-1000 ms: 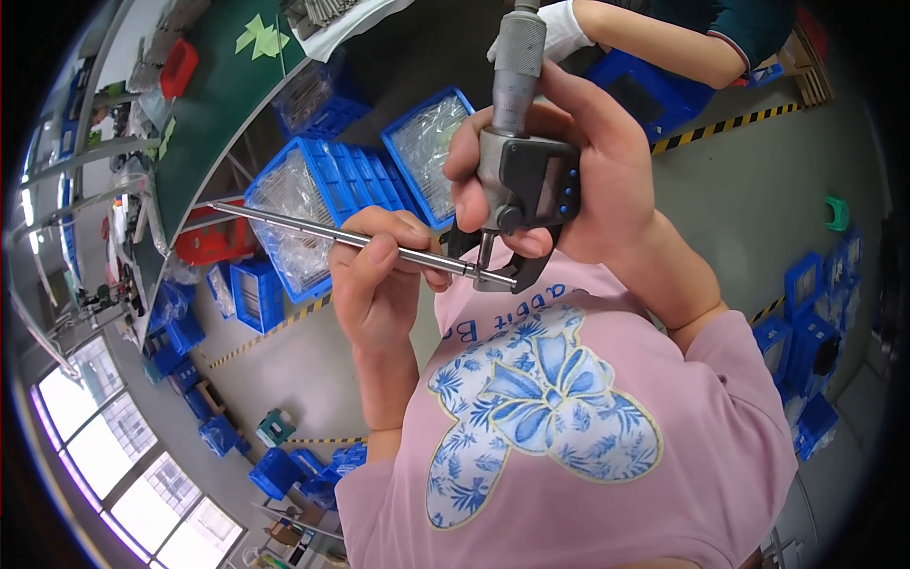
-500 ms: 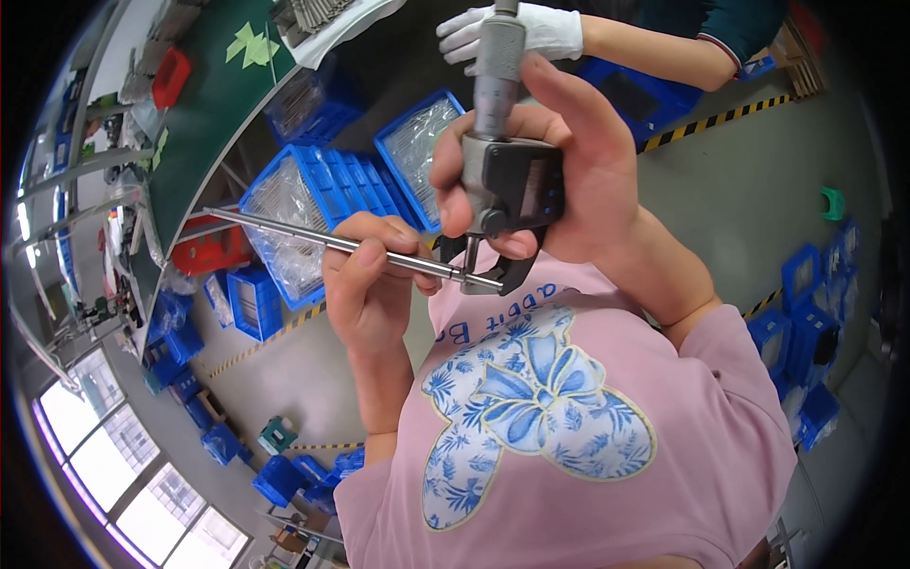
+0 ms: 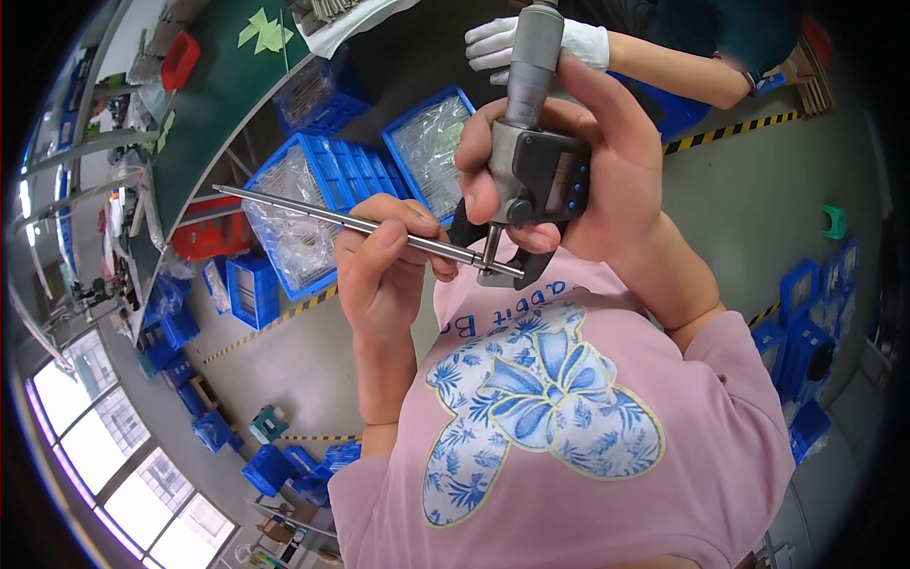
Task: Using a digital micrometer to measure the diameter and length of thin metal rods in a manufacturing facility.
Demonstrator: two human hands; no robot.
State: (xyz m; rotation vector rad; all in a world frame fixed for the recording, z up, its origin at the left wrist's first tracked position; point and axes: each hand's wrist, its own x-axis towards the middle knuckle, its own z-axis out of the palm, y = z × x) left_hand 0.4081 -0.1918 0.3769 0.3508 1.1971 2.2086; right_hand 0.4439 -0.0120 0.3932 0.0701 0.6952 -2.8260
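My left hand [image 3: 387, 261] pinches a slim, stepped metal shaft [image 3: 303, 211] between thumb and fingers. The shaft slants from its thin tip at upper left down to my right hand's side. In my right hand [image 3: 607, 161] is a digital micrometer [image 3: 538, 175], its fingers wrapped round the body and the thimble pointing up. The near end of the shaft lies in the jaw of the micrometer, between spindle and anvil. Whether both faces touch it, I cannot tell. The micrometer's small display is seen at a slant.
Blue crates [image 3: 355, 175] with plastic-wrapped parts stand at left beside a green-topped bench [image 3: 213, 104]. A red bin [image 3: 210, 235] sits below the bench. Behind the micrometer is another person's white-gloved hand [image 3: 583, 45]. Yellow-black tape [image 3: 730, 131] marks the floor; more blue crates [image 3: 806, 346] stand at right.
Both hands, with the micrometer and shaft, appear slightly farther right in view, and the background has shifted a little too. The shaft's end stays in the micrometer's jaw.
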